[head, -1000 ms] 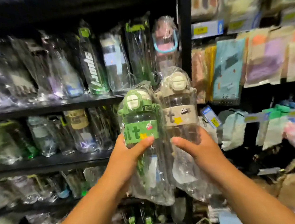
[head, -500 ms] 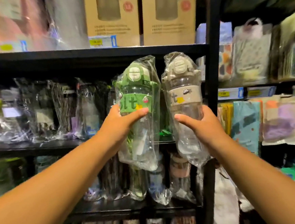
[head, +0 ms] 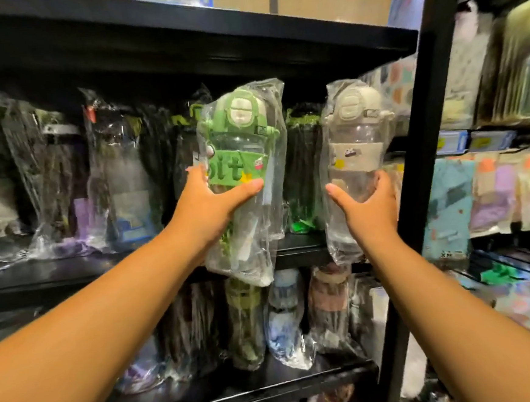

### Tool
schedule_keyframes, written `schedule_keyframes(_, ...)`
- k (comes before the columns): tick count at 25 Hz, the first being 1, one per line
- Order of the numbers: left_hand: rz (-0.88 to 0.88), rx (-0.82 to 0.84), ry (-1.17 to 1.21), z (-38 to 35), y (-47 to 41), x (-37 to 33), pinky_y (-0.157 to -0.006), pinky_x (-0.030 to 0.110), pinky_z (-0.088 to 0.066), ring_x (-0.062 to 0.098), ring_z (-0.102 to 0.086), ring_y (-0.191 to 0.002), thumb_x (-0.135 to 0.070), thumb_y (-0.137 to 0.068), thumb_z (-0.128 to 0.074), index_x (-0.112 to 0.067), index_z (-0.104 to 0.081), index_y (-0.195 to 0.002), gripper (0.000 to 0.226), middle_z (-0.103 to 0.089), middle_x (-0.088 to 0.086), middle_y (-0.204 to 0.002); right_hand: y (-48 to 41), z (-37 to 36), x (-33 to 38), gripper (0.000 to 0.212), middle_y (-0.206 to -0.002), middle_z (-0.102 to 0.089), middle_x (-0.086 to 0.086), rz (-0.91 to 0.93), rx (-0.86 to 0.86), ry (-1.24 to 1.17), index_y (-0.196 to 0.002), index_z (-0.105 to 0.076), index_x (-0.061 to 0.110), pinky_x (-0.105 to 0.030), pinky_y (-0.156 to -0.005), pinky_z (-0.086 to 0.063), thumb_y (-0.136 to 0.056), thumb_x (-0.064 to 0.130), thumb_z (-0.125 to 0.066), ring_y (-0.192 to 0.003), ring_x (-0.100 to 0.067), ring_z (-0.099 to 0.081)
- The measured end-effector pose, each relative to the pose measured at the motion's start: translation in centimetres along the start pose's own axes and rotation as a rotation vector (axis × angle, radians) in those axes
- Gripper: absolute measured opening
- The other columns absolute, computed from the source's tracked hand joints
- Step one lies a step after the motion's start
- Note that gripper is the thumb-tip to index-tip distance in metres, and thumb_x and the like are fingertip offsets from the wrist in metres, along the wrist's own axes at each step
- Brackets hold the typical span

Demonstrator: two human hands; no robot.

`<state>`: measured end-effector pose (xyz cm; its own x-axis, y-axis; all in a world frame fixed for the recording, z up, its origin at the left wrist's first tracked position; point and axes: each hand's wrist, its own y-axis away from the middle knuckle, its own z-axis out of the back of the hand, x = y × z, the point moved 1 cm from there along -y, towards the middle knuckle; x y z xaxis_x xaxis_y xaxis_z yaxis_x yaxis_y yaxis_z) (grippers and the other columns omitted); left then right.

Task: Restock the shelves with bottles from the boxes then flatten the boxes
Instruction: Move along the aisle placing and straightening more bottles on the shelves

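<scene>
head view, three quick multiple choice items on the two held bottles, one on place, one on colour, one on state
1. Where is the green bottle relative to the beige bottle?
A. behind it
B. to its left
C. to its right

2. What colour is the lid of the bottle in the right hand?
A. beige
B. pink
C. blue

3. How are both held bottles packed?
A. bare
B. boxed
C. in clear plastic bags

Answers:
1 B: the left hand holds it to the left of the other.
2 A: its cap and band are beige.
3 C: crinkled clear film covers each.
</scene>
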<state>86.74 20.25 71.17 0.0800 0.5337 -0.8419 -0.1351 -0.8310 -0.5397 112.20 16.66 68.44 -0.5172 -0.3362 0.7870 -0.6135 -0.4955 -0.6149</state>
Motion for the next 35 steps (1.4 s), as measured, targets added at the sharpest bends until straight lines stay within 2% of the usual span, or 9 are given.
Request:
schedule_keyframes(3,-0.009,0.028,0.003,-1.1,-1.1,1.5,-0.083,0.024,-0.055,0.005,-0.071,-0.098,-0.032,-0.072,-0.089,-0.024,-0.053,-0.128,0.066,-0.072,-0.008,-0.111,-0.9,-0.9,-1.6,0.099,-0.145,-0.047,-0.004,-0.008,-0.038,0.082,-0.148,-0.033,0.017,-0.038,-0.108,-0.040,-0.070,0.056,-0.081,-0.131,-0.023,-0.046)
schedule_keyframes(6,-0.015,0.031,0.010,-2.6,-1.7,2.2,-0.083,0.021,-0.056,0.002,-0.070,-0.098,-0.032,-0.073,-0.087,-0.023,-0.050,-0.131,0.069,-0.070,-0.009,-0.114,-2.0,-1.3,-2.7,0.104,-0.149,-0.041,-0.007,-0.008,-0.040,0.160,-0.151,-0.027,0.015,-0.040,-0.110,-0.039,-0.072,0.060,-0.077,-0.135,-0.025,-0.042)
schedule_keyframes(12,-0.015,-0.015,0.004,-4.7,-2.4,4.2,-0.094,0.034,-0.056,0.009,-0.069,-0.105,-0.030,-0.073,-0.088,-0.020,-0.050,-0.133,0.071,-0.069,-0.003,-0.120,-3.2,-1.9,-4.5,0.110,-0.154,-0.033,-0.010,-0.031,-0.011,0.171,-0.155,-0.016,0.017,-0.043,-0.109,-0.036,-0.074,0.063,-0.074,-0.140,-0.030,-0.036)
schedule_keyframes(17,-0.053,-0.099,0.003,-5.9,-1.9,4.7,-0.086,0.023,-0.056,0.005,-0.069,-0.104,-0.027,-0.075,-0.086,-0.019,-0.047,-0.137,0.074,-0.067,-0.005,-0.121,-4.1,-1.7,-5.4,0.110,-0.157,-0.022,-0.009,-0.053,0.056,0.217,-0.154,-0.010,0.021,-0.052,-0.114,-0.028,-0.074,0.063,-0.073,-0.143,-0.033,-0.023)
schedule_keyframes(21,-0.063,-0.124,-0.012,-6.5,-1.6,4.5,-0.085,0.025,-0.055,0.006,-0.069,-0.103,-0.039,-0.064,-0.085,-0.020,-0.047,-0.135,0.082,-0.068,-0.004,-0.121,-5.1,-1.4,-6.0,0.109,-0.153,-0.032,-0.005,-0.088,0.208,-0.004,-0.153,-0.009,0.027,-0.032,-0.103,-0.034,-0.074,0.046,-0.082,-0.136,-0.023,-0.038)
schedule_keyframes(25,-0.075,-0.142,-0.013,-7.0,-1.3,4.3,-0.081,0.020,-0.056,0.006,-0.069,-0.102,-0.038,-0.064,-0.084,-0.018,-0.048,-0.134,0.081,-0.068,-0.003,-0.120,-5.7,-1.7,-6.4,0.104,-0.141,-0.042,0.000,-0.076,0.218,-0.081,-0.150,-0.016,0.029,-0.029,-0.094,-0.037,-0.073,0.044,-0.084,-0.120,-0.015,-0.045)
schedule_keyframes(29,-0.089,-0.153,-0.043,-7.3,-1.4,4.4,-0.080,0.018,-0.056,0.005,-0.069,-0.102,-0.032,-0.070,-0.084,-0.018,-0.049,-0.134,0.074,-0.068,-0.004,-0.120,-6.3,-2.4,-6.4,0.104,-0.139,-0.042,0.002,-0.109,0.237,-0.097,-0.153,-0.014,0.027,-0.028,-0.091,-0.036,-0.076,0.042,-0.082,-0.111,-0.010,-0.040)
schedule_keyframes(32,-0.089,-0.169,-0.052,-7.3,-1.5,4.6,-0.087,0.025,-0.056,0.006,-0.069,-0.103,-0.034,-0.070,-0.085,-0.019,-0.048,-0.134,0.075,-0.068,-0.004,-0.120,-7.0,-2.8,-6.4,0.102,-0.148,-0.040,-0.001,-0.112,0.262,-0.097,-0.154,-0.014,0.023,-0.026,-0.092,-0.033,-0.078,0.040,-0.081,-0.115,-0.010,-0.040)
schedule_keyframes(35,-0.092,-0.170,-0.061,-7.3,-1.5,4.9,-0.092,0.031,-0.055,0.007,-0.069,-0.106,-0.034,-0.071,-0.087,-0.019,-0.047,-0.134,0.077,-0.067,-0.004,-0.122,-7.4,-3.1,-6.7,0.105,-0.154,-0.035,-0.002,-0.118,0.277,-0.082,-0.155,-0.011,0.022,-0.026,-0.093,-0.030,-0.079,0.042,-0.080,-0.132,-0.019,-0.041)
